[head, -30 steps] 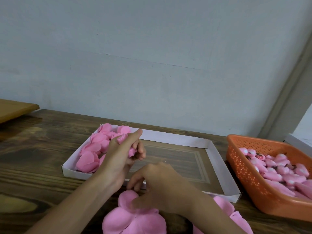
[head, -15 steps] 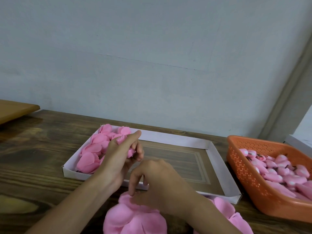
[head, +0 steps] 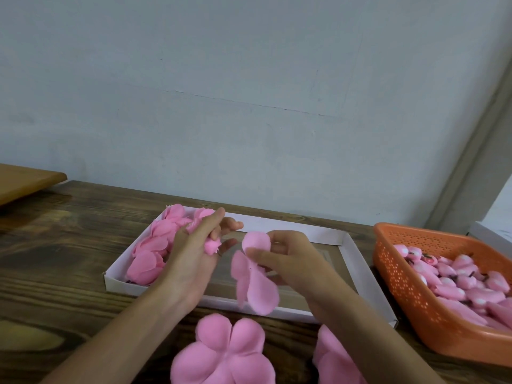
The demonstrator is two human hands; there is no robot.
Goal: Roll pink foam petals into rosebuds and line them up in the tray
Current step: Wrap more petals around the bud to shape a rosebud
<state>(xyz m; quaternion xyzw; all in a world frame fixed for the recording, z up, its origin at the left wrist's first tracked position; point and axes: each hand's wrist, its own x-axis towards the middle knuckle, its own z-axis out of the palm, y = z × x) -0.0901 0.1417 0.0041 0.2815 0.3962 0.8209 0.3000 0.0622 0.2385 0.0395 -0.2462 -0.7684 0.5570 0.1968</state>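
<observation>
One flat pink foam petal (head: 255, 284), newly lifted for wrapping, hangs pinched in the right hand (head: 293, 261); the left hand (head: 191, 256) grips a rolled pink bud (head: 212, 246).

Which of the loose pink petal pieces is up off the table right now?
The petal piece in the right hand, hanging over the white tray; the other two lie flat on the table.

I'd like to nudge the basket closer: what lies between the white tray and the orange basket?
Head view: only a narrow strip of bare wooden table separates the white tray from the orange basket.
</observation>
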